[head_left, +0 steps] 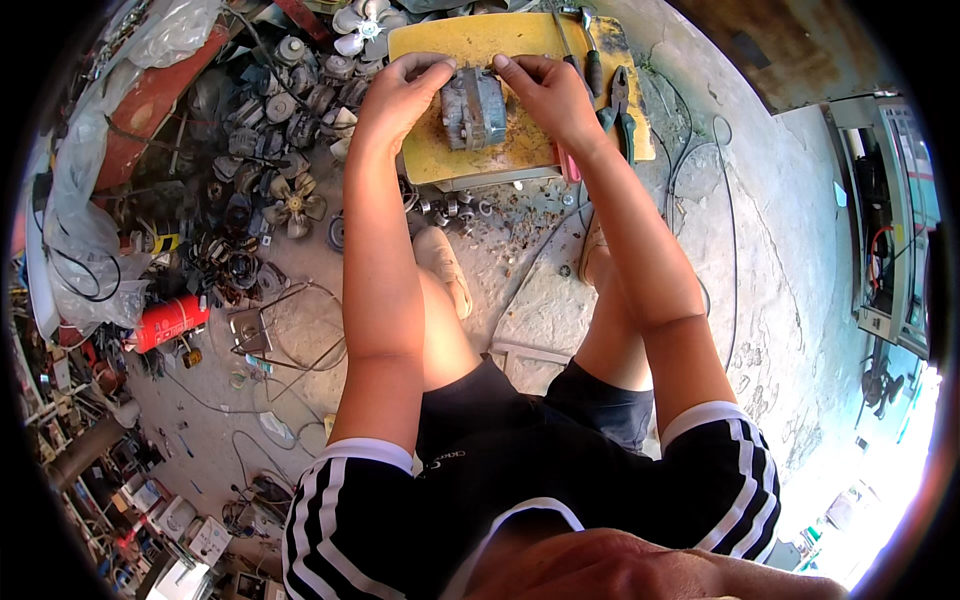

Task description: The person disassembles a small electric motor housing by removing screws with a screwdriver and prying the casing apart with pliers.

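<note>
Over the yellow board [535, 140], both hands [398, 98] [553, 98] at a metal block [474, 110], grip unclear; lettered shirt [600, 490].

Fisheye distortion bends straight edges within a black rim; glare whitens the lower right; the concrete floor [765, 290] appears bright, the motor-part heap [281, 107] dimmer.

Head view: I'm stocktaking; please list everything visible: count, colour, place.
Blocky metal part: 1, grey, on board
Worn flat board: 1, yellow, top
Pliers: 1, green-handled, board's right
Slim hand tools: at least 2, dark, board's right
Bladed fans: 2, white and tan, left
Jumbled metal parts: many, grey, left
Smooth cylinder: 1, red, left
Plastic sheeting: uncountable, clear, left
Thin cables: several, dark, right floor
Mixed clutter: uncountable, various, lower left
Left hand: 1, bare, part's left
Right hand: 1, bare, part's right
</note>
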`<state>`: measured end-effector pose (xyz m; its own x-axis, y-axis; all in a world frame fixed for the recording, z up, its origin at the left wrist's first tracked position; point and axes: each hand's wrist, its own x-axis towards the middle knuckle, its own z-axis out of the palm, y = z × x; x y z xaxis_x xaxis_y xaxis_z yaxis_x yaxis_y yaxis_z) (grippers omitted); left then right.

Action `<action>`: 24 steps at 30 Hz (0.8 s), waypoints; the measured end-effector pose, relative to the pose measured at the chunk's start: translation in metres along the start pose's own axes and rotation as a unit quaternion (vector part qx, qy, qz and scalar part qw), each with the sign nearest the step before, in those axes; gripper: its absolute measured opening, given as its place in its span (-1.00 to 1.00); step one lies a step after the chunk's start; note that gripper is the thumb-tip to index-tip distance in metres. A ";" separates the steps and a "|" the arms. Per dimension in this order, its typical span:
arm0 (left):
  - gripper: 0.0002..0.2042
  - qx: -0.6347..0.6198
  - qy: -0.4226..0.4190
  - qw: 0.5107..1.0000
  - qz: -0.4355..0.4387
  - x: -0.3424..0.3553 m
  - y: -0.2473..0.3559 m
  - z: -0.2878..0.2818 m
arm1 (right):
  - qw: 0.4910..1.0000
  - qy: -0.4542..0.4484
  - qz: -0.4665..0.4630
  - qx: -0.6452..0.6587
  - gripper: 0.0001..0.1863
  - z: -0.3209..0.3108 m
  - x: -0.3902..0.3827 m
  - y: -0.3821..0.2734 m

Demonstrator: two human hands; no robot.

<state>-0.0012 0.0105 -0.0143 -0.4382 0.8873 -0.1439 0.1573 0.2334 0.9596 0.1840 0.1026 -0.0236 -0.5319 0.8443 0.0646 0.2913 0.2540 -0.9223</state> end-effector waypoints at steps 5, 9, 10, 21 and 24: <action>-0.60 -0.002 0.000 1.000 0.003 0.001 -0.001 0.001 | 0.999 0.013 -0.042 -0.013 -0.58 -0.001 -0.003 0.001; -0.61 -0.002 0.001 1.000 0.001 0.000 0.000 0.003 | 0.999 0.000 -0.042 0.013 -0.65 0.000 -0.001 0.003; -0.61 -0.001 0.003 1.000 0.001 0.000 0.000 0.003 | 0.998 -0.005 -0.046 0.030 -0.66 0.000 -0.001 0.004; -0.55 0.021 0.037 0.999 -0.030 -0.010 0.014 -0.009 | 0.984 -0.018 0.119 0.131 -0.67 -0.015 -0.011 -0.016; -0.54 0.025 0.011 0.999 -0.024 -0.014 0.015 -0.016 | 0.998 -0.024 0.042 0.041 -0.68 -0.013 -0.017 -0.016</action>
<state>-0.0069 -0.0050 0.0058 -0.4651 0.8660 -0.1836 0.1787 0.2950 0.9386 0.1988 0.0899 -0.0051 -0.5460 0.8372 -0.0310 0.2709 0.1414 -0.9522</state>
